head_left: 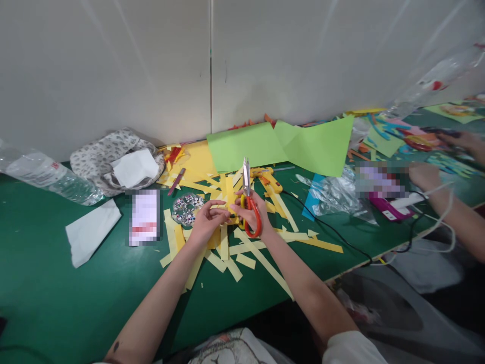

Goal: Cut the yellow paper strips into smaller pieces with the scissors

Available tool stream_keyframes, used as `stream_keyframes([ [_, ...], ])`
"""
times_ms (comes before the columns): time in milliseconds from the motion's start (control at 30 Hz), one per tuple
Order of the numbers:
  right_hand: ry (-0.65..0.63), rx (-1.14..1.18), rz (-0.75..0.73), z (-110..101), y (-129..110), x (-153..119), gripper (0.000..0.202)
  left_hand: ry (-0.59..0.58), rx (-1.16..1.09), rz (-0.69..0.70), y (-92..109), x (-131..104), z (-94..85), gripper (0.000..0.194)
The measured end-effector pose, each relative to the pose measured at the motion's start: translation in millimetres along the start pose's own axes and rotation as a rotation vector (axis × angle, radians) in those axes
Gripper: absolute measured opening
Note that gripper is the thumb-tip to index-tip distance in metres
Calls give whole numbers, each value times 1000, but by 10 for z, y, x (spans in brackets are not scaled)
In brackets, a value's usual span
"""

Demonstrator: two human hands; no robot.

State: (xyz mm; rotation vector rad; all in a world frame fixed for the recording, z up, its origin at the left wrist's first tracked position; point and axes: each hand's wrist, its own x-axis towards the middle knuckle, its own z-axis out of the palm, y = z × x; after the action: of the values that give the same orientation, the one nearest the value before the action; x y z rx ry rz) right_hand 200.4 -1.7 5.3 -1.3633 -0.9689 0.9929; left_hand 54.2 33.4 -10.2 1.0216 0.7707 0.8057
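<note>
My right hand (257,213) is closed around a pair of scissors (246,177), whose red handles rest in the palm and whose metal blades point up and away from me. My left hand (207,221) is beside it, fingers pinched on a small piece of yellow paper (234,220) between the two hands. The paper's exact shape is partly hidden by the fingers. Many pale and deep yellow paper strips (261,255) lie scattered under and around both hands. Just left of my left hand sits a round clear case (186,208) of small googly eyes or beads.
A yellow glue gun (270,179) with a black cord lies behind my right hand. Green paper sheets (246,149) lean at the wall. At left are a phone-like blurred item (144,217), a cloth bag (113,156) and a bottle (53,174). A co-worker's hands (426,177) are at right.
</note>
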Motion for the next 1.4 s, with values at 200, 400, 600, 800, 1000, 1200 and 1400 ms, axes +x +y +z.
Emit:
stream_keyframes([
  [200,-2,-6,-19,-9,14,-3,37,-1,-4,-3,-8,-6,-7,34],
  [400,-21,4,-22,-19,26,-4,37,30,7,3,-11,-9,-9,34],
  [600,-41,2,-38,-11,12,-12,34,9,25,11,19,-13,2,33],
  [800,-88,28,-69,8,-9,-33,34,-10,42,41,-20,11,-20,21],
  [1000,-80,34,-69,-14,-1,-32,31,29,20,154,-39,-5,-20,15],
  [1200,-129,60,-38,-5,-9,-54,28,-10,70,318,0,-23,-21,9],
  [1400,-152,76,-8,-17,-12,-53,29,-18,176,360,-14,-25,-30,8],
])
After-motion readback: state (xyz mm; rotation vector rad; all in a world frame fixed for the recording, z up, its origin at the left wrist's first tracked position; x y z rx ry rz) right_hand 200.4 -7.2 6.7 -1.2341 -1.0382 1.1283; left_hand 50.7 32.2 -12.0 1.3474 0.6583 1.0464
